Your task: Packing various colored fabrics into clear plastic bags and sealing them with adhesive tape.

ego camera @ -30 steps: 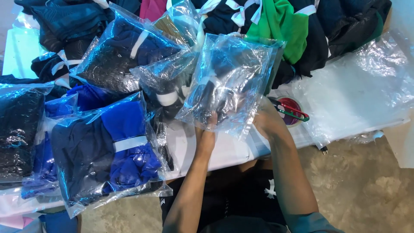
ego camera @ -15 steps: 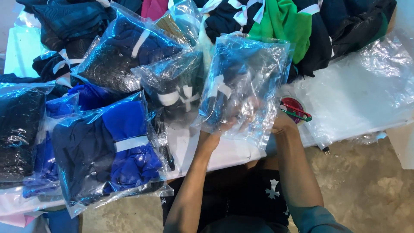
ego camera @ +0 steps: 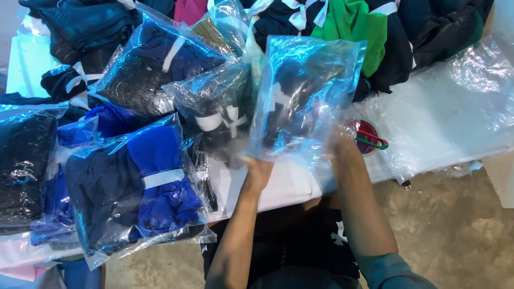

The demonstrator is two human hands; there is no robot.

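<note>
Hands gripped clear bag (ego camera: 305, 96) of dark clothing, raised above counter (ego camera: 278, 184): left hand (ego camera: 256, 170) clenched at bottom edge, right hand (ego camera: 338, 143) clenched at lower corner. Bagged blue garment (ego camera: 142, 187) lay left.

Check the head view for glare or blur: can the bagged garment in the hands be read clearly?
Head view: strong glare streaks the clear bag, and its dark garment smears with motion blur; the left hand and right hand at its lower edge are soft too. The blue bagged garment is sharper, with lighter sheen.
</note>
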